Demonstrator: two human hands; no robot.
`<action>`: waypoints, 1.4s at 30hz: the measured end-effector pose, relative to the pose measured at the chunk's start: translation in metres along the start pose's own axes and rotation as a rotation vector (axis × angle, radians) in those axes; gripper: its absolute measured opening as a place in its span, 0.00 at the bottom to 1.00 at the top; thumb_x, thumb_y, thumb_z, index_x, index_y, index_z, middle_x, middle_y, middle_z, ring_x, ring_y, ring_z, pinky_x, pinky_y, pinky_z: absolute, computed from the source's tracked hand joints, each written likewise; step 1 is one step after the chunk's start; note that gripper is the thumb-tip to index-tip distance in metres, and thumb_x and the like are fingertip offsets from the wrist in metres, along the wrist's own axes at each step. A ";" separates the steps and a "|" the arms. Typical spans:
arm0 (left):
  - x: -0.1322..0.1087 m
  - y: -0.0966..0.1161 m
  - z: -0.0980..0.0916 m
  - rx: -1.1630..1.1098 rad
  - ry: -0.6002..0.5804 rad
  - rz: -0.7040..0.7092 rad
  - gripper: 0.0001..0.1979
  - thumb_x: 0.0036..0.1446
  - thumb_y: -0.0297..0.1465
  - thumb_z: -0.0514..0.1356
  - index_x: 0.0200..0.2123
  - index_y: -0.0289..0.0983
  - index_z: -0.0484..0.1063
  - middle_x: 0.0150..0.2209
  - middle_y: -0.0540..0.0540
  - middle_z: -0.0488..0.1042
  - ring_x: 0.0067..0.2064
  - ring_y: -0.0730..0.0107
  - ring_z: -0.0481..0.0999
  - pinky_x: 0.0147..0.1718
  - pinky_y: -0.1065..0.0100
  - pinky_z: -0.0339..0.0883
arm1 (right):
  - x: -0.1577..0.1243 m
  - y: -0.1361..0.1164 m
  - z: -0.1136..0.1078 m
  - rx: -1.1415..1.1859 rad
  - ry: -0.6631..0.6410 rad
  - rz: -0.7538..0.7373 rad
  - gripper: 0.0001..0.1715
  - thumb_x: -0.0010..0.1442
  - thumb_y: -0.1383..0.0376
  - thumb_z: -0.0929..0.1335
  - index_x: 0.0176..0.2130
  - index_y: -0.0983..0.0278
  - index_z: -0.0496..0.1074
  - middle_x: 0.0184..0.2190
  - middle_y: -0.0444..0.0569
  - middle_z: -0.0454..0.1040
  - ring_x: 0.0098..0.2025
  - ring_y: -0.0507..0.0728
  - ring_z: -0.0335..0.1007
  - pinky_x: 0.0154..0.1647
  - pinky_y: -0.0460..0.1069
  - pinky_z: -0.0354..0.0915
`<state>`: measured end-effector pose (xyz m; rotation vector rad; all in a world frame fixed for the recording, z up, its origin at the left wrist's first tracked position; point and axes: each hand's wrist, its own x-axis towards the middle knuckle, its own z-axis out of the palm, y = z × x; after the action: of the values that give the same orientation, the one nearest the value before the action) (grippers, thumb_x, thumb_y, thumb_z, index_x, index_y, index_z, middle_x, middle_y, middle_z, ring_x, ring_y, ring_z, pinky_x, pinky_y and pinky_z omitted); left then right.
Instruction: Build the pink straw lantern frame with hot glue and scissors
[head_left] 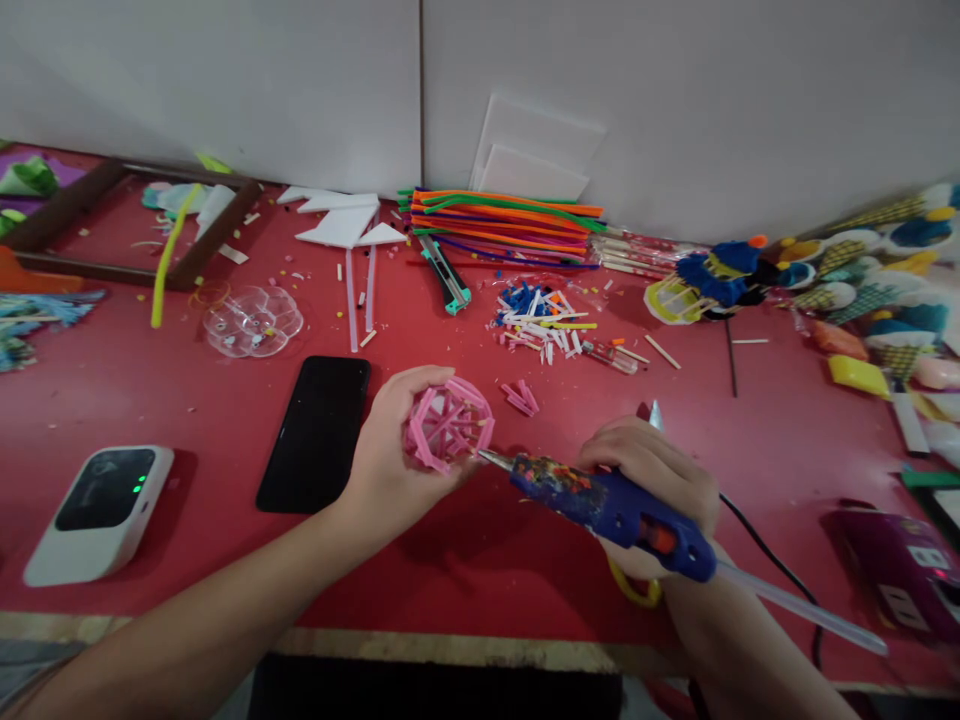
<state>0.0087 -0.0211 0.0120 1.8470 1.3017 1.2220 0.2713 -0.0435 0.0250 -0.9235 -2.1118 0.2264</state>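
My left hand is closed around a pink ball-shaped frame made of straw pieces, held just above the red table. My right hand grips a blue glue gun smeared with paint. Its metal nozzle points left and touches the lower right side of the pink frame. A clear glue stick sticks out of the gun's back, and a black cord trails to the right.
A black phone lies left of my hand, a white device with green lights further left. Cut straw bits, a utility knife, coloured straws, a clear flower-shaped tray and craft toys fill the back. A purple power strip sits right.
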 end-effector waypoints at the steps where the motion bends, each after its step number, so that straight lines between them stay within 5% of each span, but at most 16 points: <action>1: 0.000 0.000 0.000 0.004 0.001 -0.001 0.29 0.49 0.31 0.72 0.54 0.42 0.68 0.54 0.42 0.75 0.55 0.55 0.77 0.55 0.54 0.73 | 0.001 0.000 0.000 -0.003 0.007 0.001 0.07 0.55 0.66 0.66 0.38 0.60 0.70 0.27 0.46 0.72 0.29 0.57 0.70 0.33 0.53 0.68; 42: 0.003 -0.003 0.001 0.004 0.020 0.075 0.30 0.49 0.29 0.72 0.54 0.41 0.68 0.54 0.41 0.75 0.56 0.55 0.77 0.57 0.52 0.72 | 0.004 -0.004 0.001 -0.029 0.020 0.009 0.09 0.51 0.67 0.64 0.36 0.59 0.66 0.25 0.45 0.68 0.28 0.56 0.65 0.29 0.52 0.65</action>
<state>0.0083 -0.0173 0.0098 1.9065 1.2557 1.2805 0.2668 -0.0433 0.0282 -0.9492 -2.0978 0.1906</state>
